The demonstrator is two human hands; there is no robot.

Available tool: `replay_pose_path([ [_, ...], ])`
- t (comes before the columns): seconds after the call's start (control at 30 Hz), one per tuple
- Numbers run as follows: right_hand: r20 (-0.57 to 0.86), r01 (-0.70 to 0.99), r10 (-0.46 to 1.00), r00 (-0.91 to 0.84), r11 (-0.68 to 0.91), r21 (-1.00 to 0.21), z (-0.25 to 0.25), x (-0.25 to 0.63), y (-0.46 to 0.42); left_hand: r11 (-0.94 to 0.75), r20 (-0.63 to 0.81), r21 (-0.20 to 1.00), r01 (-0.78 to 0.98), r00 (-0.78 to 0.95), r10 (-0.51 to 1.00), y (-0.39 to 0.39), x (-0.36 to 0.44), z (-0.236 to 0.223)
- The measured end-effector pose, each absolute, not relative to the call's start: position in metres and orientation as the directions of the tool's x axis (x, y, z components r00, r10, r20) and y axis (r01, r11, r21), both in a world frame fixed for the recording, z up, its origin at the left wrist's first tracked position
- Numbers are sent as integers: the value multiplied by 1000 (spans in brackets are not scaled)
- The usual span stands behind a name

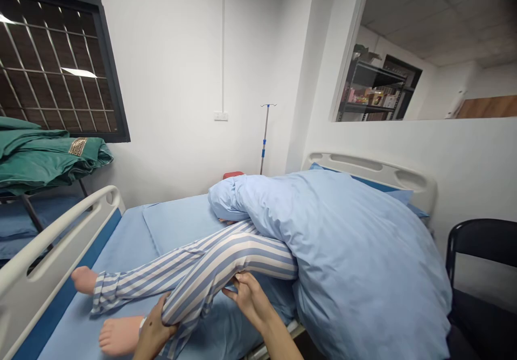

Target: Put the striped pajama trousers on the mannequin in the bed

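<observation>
Across a hospital bed [52, 257], a manikin [84, 279] lies partly under a blue duvet [363, 257], its striped-trousered leg [194, 290] bent up near the bed's near edge. The left hand [153, 334] and right hand [248, 299] are apart, gripping the shin and cupping beneath the thigh, which props the knee raised.

"Can any writing be read?"
"No. A gold-patterned label [77, 146] is seen on the folded green blanket [40, 160], but no lettering can be made out."
"And the packages [374, 98] on the metal shelving [374, 74]?"
"Too small to be read."
</observation>
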State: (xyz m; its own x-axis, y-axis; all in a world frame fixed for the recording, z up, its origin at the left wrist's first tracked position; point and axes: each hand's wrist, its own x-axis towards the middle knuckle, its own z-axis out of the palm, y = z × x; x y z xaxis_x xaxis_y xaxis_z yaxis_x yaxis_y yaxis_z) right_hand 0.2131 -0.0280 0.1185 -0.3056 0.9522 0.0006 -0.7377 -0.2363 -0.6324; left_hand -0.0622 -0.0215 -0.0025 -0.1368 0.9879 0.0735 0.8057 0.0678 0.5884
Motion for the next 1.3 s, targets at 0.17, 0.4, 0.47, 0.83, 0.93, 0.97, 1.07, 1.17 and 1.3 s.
replay_pose_path([
  [0.17, -11, -749, 955, -298, -240, -618, 113, 212, -33, 34, -8, 404, 914, -34, 999, -24, -74, 9],
  [0.4, -64, -832, 943, -328, -320, -453, 90, 201, -48, -14, 36, 75, 997, 11, 999, -40, -128, 75],
  [0.47, -106, -851, 933, -343, -356, -386, 74, 190, -52, -35, 50, 25, 999, 34, 998, -49, -147, 102],
  [0.83, -286, -822, 920, -267, -373, -431, -20, 144, -65, -55, -124, -170, 984, 34, 992, -102, -147, 105],
  [0.93, -283, -790, 921, -266, -377, -483, -21, 151, -68, -45, -132, -173, 984, 23, 991, -106, -148, 88],
  [0.97, -283, -786, 921, -267, -378, -489, -19, 152, -69, -47, -128, -172, 984, 25, 991, -107, -149, 86],
  [1.07, -271, -786, 923, -273, -377, -490, -13, 154, -68, -55, -86, -166, 985, 41, 995, -104, -155, 85],
  [1.17, -252, -810, 924, -287, -375, -451, -1, 159, -64, -35, -23, -119, 992, 32, 999, -97, -161, 85],
  [1.3, -192, -819, 941, -278, -337, -465, 35, 179, -55, 20, 4, 42, 999, -20, 1000, -80, -154, 78],
])
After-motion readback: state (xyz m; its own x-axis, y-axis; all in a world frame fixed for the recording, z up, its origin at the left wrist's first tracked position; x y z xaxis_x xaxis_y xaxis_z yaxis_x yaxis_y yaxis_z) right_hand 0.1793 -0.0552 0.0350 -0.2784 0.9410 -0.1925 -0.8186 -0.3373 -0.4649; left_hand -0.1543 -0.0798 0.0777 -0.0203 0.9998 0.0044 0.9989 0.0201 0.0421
